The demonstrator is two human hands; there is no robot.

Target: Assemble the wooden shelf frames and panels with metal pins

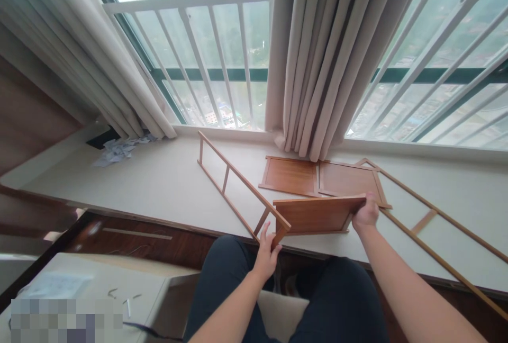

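My left hand (265,257) is closed around the near end of a narrow ladder-like wooden frame (227,176), which has several short crosspieces and stands on its long edge on the white sill. In my right hand (365,213) is the right end of a reddish-brown wooden panel (317,216), tilted up. The panel's left end meets the frame near its close corner; whether they are joined I cannot tell. Behind it lie two flat panels, a darker one (291,175) and a paler one (349,178). A second ladder-like frame (424,222) lies on the right.
The white window sill (159,184) runs beneath the railed windows. A curtain (313,68) hangs down to the back panels. Crumpled paper (119,150) is at the far left. A white table (146,279) with small loose bits stands at the lower left, beside my knees.
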